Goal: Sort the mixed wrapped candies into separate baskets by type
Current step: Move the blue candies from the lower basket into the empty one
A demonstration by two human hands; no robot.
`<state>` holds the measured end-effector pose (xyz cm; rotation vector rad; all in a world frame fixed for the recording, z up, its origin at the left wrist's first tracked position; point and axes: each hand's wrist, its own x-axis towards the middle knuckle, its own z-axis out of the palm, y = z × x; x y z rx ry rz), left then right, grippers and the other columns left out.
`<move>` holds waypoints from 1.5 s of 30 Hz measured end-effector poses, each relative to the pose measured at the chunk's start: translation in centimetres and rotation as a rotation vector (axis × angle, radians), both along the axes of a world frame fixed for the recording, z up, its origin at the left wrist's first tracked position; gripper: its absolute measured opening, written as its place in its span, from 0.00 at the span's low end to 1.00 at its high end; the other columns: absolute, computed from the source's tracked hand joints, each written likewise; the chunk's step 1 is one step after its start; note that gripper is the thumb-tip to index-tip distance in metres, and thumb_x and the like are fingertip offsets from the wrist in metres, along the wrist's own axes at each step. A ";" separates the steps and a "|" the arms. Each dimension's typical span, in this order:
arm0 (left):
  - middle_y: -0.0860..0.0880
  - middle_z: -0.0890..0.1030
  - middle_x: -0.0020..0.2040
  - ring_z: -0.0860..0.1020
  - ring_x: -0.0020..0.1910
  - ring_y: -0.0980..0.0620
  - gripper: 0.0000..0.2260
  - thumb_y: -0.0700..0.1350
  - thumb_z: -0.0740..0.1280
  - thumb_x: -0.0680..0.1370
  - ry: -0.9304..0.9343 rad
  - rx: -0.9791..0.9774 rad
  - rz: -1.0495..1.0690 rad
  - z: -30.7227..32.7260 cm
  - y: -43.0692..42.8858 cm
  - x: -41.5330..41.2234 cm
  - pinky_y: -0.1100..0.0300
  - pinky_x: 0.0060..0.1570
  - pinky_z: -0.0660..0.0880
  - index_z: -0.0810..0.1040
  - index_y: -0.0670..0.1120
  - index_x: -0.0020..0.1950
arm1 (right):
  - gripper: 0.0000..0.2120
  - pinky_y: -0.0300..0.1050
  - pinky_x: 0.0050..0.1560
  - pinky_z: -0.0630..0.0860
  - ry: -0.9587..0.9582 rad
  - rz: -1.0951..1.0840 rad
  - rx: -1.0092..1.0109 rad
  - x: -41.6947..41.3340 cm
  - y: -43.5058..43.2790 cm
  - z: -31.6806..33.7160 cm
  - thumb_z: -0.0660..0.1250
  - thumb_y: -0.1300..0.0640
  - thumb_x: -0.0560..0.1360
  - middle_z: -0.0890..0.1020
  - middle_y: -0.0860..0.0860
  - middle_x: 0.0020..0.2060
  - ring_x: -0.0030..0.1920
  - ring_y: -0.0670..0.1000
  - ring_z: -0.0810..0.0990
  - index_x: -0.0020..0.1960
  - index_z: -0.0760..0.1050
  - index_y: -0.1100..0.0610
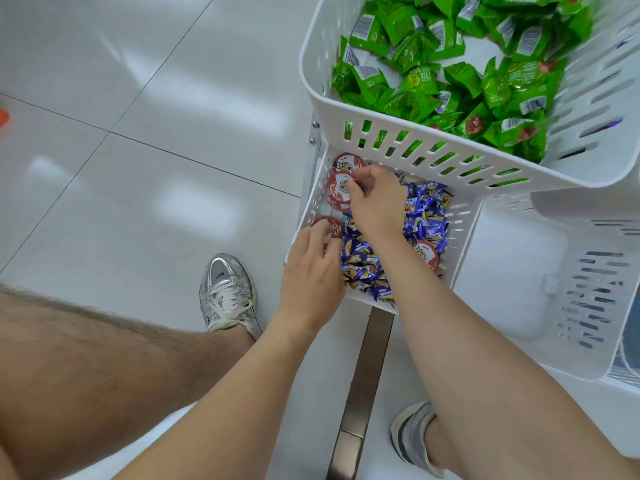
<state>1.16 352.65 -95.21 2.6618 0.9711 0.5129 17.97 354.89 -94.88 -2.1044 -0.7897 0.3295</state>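
A low white basket holds a heap of blue wrapped candies and a few red round-lidded cups. My right hand reaches into it and pinches the edge of one red cup. Another red cup lies just behind it, and a third sits by my right forearm. My left hand is at the basket's near left corner, fingers curled on a red cup. Above, a white basket is filled with green wrapped candies.
An empty white basket stands at the right on the rack. A metal rail runs down toward me. A silver shoe and another person's bare leg are at the left on the grey tiled floor.
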 end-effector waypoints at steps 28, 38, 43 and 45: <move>0.44 0.77 0.58 0.75 0.55 0.42 0.12 0.36 0.62 0.77 0.209 -0.329 0.025 0.8 1.2 1.7 0.50 0.52 0.73 0.75 0.42 0.60 | 0.21 0.47 0.47 0.75 -0.110 0.608 -0.737 6.1 -10.2 6.8 0.81 0.45 0.66 0.78 0.45 0.44 0.51 0.51 0.79 0.54 0.79 0.49; 0.46 0.79 0.53 0.75 0.52 0.43 0.19 0.56 0.53 0.82 0.362 -0.289 -0.191 0.3 -2.3 -0.1 0.48 0.51 0.75 0.73 0.46 0.64 | 0.18 0.49 0.43 0.78 -0.241 0.488 -0.630 4.3 -10.3 7.6 0.71 0.41 0.70 0.82 0.50 0.44 0.45 0.54 0.81 0.52 0.81 0.53; 0.46 0.79 0.54 0.75 0.53 0.43 0.20 0.52 0.52 0.79 0.225 -0.224 -0.168 -0.1 -1.8 -1.2 0.47 0.54 0.73 0.77 0.44 0.59 | 0.19 0.39 0.42 0.73 -0.116 0.492 -0.404 1.2 -7.4 6.1 0.69 0.33 0.75 0.80 0.41 0.41 0.43 0.41 0.78 0.52 0.79 0.48; 0.46 0.77 0.50 0.73 0.50 0.42 0.12 0.48 0.57 0.76 0.153 -0.105 -0.040 0.1 -1.2 -1.8 0.48 0.49 0.72 0.76 0.44 0.52 | 0.21 0.41 0.47 0.74 -0.120 0.513 -0.372 0.1 -6.1 4.6 0.73 0.32 0.71 0.81 0.40 0.45 0.48 0.43 0.79 0.53 0.80 0.47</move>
